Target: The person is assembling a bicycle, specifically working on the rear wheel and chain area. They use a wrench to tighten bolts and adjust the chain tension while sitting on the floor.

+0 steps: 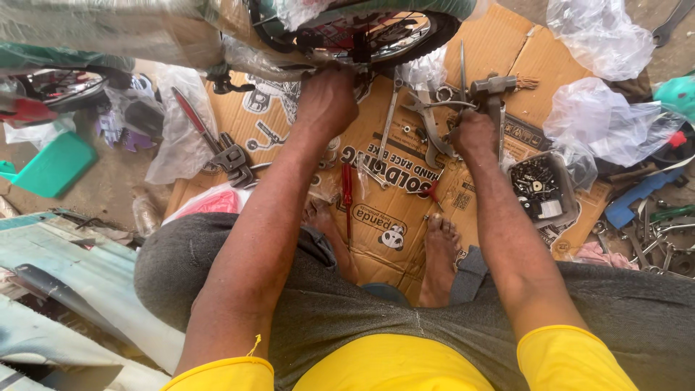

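Flattened cardboard (405, 217) on dirt ground, scattered tools (434, 123), plastic bags (615, 123)

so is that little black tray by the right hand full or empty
Partly full: the black tray holds small bolts and nuts beside the right hand.

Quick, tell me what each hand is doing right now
Left hand: closed at the bicycle wheel; what it grips is hidden.
Right hand: closed among the tools; which one, cannot tell.
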Demonstrator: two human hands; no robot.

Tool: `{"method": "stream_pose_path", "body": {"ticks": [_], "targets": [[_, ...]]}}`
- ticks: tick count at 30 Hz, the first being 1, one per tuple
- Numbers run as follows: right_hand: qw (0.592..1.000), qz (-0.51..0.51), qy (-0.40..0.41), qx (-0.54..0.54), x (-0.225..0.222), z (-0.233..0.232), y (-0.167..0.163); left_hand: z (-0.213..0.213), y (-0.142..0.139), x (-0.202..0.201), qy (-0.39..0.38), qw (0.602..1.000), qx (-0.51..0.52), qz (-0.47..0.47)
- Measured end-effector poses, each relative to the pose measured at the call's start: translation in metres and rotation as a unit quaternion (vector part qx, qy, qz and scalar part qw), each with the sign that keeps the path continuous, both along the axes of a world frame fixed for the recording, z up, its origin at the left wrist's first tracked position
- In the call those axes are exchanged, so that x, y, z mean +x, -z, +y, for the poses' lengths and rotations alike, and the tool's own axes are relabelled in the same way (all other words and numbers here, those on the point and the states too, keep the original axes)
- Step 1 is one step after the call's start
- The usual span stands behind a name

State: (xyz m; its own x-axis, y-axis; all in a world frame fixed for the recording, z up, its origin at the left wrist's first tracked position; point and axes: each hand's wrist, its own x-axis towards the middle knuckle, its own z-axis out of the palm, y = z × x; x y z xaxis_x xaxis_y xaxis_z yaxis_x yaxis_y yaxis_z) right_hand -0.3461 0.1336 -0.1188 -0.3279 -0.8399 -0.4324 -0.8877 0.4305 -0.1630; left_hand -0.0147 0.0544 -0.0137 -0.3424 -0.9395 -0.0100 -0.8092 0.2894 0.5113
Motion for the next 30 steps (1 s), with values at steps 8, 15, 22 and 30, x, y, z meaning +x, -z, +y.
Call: {"method": "stream_pose_path", "body": {"ticks": [8, 15, 22, 30], "targets": [[0.997, -0.069, -0.025, -0.002, 0.031, 0.014, 0.003, -0.003, 0.007, 0.008, -0.014, 0.997, 0.071, -0.022], [0.917, -0.333, 0.215, 0.051, 0.017, 0.009, 0.001, -0.004, -0.012, 0.002, -0.019, 0.989, 0.145, -0.024], [0.864, -0.375, 0.334, 0.028, 0.0, 0.031, 0.0, 0.004, -0.029, -0.006, 0.005, 0.978, 0.202, -0.053], [0.62, -0.686, 0.381, -0.021, 0.004, 0.017, -0.025, 0.007, -0.008, -0.023, 0.017, 0.972, 0.235, -0.014]]}}
